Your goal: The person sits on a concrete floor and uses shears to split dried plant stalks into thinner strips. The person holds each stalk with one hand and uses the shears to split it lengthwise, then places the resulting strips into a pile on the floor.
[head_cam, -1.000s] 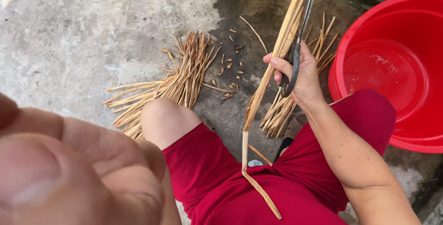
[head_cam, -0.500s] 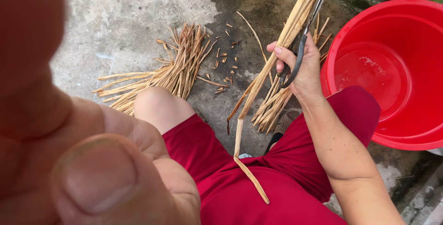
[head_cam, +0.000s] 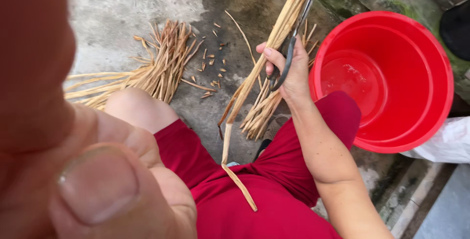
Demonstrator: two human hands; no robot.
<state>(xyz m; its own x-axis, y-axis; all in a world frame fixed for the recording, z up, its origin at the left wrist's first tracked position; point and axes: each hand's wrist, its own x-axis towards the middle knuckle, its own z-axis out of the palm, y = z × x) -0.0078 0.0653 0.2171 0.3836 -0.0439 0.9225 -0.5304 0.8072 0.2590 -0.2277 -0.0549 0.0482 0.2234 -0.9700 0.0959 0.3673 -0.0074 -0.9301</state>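
1. At the far left, our left hand [head_cam: 73,170] fills the view, so close to the camera that it is blurred; we see a thumb with its nail, but we cannot tell whether its grip is apart or together, or whether it holds anything.
2. Beyond it, a fan of pale dried stalks [head_cam: 147,75] lies on the concrete floor [head_cam: 122,4], with small cut chips [head_cam: 213,70] scattered just to the right of it.
3. Our bare knee [head_cam: 134,109] rises in front of that pile, and the red shorts [head_cam: 254,200] spread from it toward the lower middle.
4. In the middle, a long split stalk [head_cam: 264,62] runs from the top edge slantwise down; its peeled strip [head_cam: 234,173] hangs bent and rests across the shorts.
5. Our right hand [head_cam: 289,75] has its grip clamped on that stalk and on a pair of dark scissors [head_cam: 296,38], whose blades lie along the stalk's upper part.
6. Under the hand, a second bundle of stalks [head_cam: 262,111] lies on the wet floor.
7. To the right stands a red basin [head_cam: 387,80], near the right forearm; it looks wet inside.
8. At the right edge lies a white sack [head_cam: 448,143], just beside the basin.
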